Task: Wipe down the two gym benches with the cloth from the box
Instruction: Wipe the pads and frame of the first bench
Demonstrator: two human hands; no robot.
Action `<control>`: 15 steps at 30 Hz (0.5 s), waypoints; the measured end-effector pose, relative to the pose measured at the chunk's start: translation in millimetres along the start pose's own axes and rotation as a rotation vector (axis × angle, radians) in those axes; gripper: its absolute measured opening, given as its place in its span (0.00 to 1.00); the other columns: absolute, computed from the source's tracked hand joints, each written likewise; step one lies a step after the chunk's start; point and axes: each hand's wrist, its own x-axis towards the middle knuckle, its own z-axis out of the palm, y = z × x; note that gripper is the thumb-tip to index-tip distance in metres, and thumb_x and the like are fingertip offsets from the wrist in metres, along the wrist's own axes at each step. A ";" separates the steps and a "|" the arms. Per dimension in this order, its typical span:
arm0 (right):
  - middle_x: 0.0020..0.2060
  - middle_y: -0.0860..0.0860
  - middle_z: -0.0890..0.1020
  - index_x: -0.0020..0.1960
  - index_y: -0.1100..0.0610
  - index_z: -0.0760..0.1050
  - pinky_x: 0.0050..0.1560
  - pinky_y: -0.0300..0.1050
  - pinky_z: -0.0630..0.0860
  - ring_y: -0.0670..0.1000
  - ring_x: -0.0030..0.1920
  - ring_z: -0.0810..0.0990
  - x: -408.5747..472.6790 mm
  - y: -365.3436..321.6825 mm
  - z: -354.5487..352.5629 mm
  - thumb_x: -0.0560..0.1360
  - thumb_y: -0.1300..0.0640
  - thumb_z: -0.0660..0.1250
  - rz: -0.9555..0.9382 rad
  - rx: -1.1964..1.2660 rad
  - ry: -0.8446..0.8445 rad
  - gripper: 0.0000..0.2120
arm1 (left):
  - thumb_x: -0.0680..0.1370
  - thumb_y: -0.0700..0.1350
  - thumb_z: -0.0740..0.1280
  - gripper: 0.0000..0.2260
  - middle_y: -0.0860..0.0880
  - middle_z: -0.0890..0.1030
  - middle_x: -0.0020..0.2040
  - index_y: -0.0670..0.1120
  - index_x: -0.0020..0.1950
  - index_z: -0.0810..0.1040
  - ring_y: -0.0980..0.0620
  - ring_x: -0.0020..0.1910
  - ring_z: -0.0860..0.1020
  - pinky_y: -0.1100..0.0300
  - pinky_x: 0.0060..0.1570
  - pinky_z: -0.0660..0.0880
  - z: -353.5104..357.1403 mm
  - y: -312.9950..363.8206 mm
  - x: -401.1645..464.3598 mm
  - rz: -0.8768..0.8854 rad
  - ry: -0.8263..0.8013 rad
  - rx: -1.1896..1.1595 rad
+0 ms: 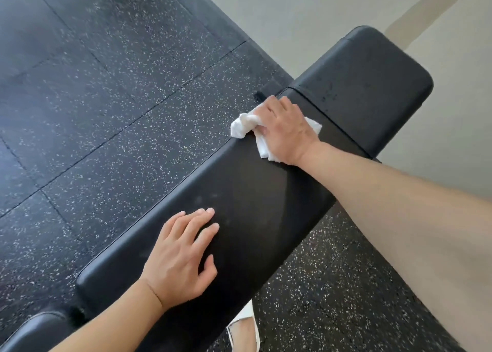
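Note:
A black padded gym bench [253,205] runs diagonally from lower left to upper right. Its long pad meets a shorter, wider pad [372,85] at a seam. My right hand [287,130] presses a crumpled white cloth [243,126] onto the far end of the long pad, close to the seam and the pad's left edge. Its fingers curl over the cloth, which bunches out to the left and shows under the wrist. My left hand [183,255] rests flat on the near part of the long pad, fingers spread and holding nothing.
Dark speckled rubber floor tiles [106,112] lie on both sides of the bench. A pale wall [306,13] rises behind the bench's far end. A white shoe [245,330] shows below the bench. Another black padded piece [34,327] sits at the lower left corner.

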 end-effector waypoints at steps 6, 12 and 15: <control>0.53 0.57 0.78 0.58 0.58 0.78 0.44 0.56 0.72 0.60 0.48 0.74 3.7 4.3 2.4 0.80 0.52 0.62 0.005 0.021 -0.044 0.13 | 0.74 0.48 0.64 0.07 0.49 0.76 0.54 0.47 0.49 0.76 0.43 0.50 0.74 0.48 0.52 0.70 -6.5 18.0 47.0 -0.179 0.083 0.077; 0.53 0.56 0.78 0.56 0.58 0.78 0.43 0.57 0.71 0.61 0.48 0.74 1.8 -4.9 -7.3 0.79 0.50 0.57 0.050 0.060 -0.064 0.16 | 0.73 0.46 0.61 0.12 0.49 0.74 0.51 0.47 0.54 0.77 0.43 0.46 0.72 0.48 0.45 0.68 -4.4 37.7 92.9 -0.381 0.097 0.088; 0.52 0.56 0.78 0.55 0.57 0.78 0.42 0.56 0.71 0.60 0.48 0.74 -1.4 -5.8 -5.9 0.79 0.52 0.60 0.062 0.074 -0.038 0.12 | 0.74 0.46 0.61 0.18 0.50 0.76 0.60 0.48 0.63 0.77 0.43 0.52 0.73 0.47 0.51 0.69 -1.6 47.8 101.7 -0.459 0.137 0.075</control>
